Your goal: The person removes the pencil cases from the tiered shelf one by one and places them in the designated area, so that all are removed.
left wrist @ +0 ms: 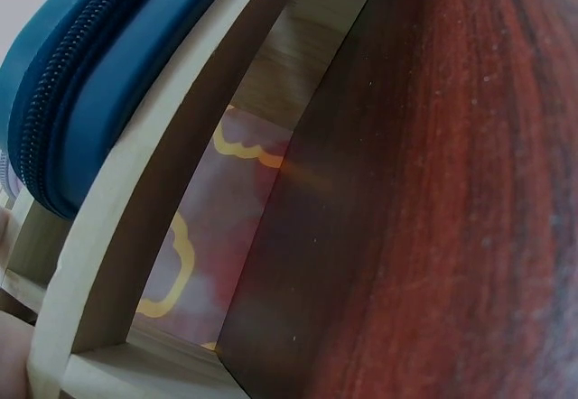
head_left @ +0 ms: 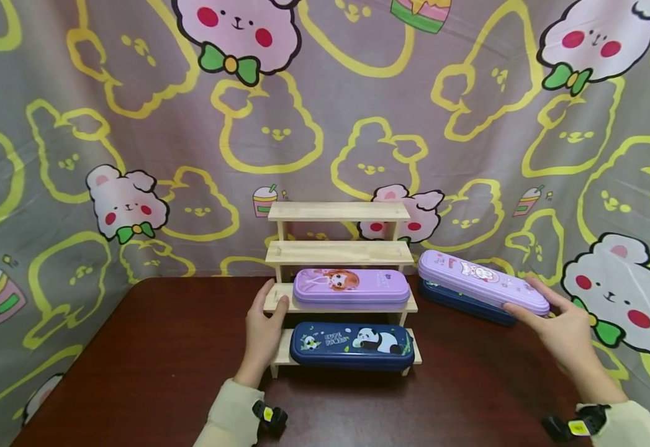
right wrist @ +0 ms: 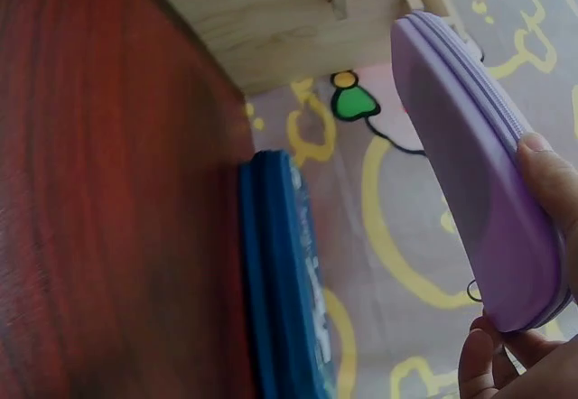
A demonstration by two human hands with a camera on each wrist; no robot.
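Observation:
A lilac pencil case with a cartoon print (head_left: 481, 282) is raised and tilted at the right; my right hand (head_left: 570, 335) grips its right end, thumb on the near side. Its zipper faces up in the right wrist view. Below it, a dark blue pencil case (right wrist: 280, 273) lies on the table, partly hidden in the head view. My left hand (head_left: 263, 335) holds the left end of a tiered wooden stand (head_left: 338, 251) with thumb and fingers. On the stand's steps lie a purple pencil case with a girl (head_left: 352, 287) and a navy panda pencil case (head_left: 352, 344).
The stand's two upper steps rise behind the purple case. A dark red-brown table (head_left: 179, 360) lies under everything. A patterned curtain (head_left: 151, 136) hangs close behind the stand and along both sides.

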